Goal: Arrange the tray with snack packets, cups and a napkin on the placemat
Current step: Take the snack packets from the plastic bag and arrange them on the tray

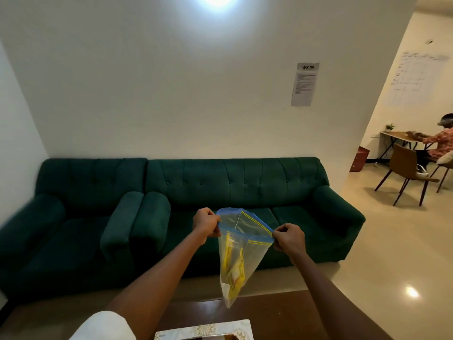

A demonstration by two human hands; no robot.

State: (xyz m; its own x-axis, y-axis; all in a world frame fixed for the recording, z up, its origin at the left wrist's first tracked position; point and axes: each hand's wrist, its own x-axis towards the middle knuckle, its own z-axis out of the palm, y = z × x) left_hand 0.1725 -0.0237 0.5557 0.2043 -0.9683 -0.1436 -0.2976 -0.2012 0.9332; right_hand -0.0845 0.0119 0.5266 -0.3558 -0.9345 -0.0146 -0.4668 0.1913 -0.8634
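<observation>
A clear zip-top bag (pixel 247 256) with a blue and yellow seal hangs in the air above the table, its mouth pulled open. Yellow snack packets (pixel 234 268) sit inside it near the bottom. My left hand (pixel 206 225) pinches the left end of the seal. My right hand (pixel 288 238) pinches the right end. A pale placemat (pixel 215 330) with a gold flower pattern shows at the bottom edge, with the rim of a dark tray (pixel 230 336) just peeking in on it. No cups or napkin are in view.
The dark wooden table (pixel 274 315) lies below my arms. A green sofa (pixel 232 190) and green armchair (pixel 73 217) stand behind it against the white wall. At the far right a person sits at a desk (pixel 397 136) with brown chairs.
</observation>
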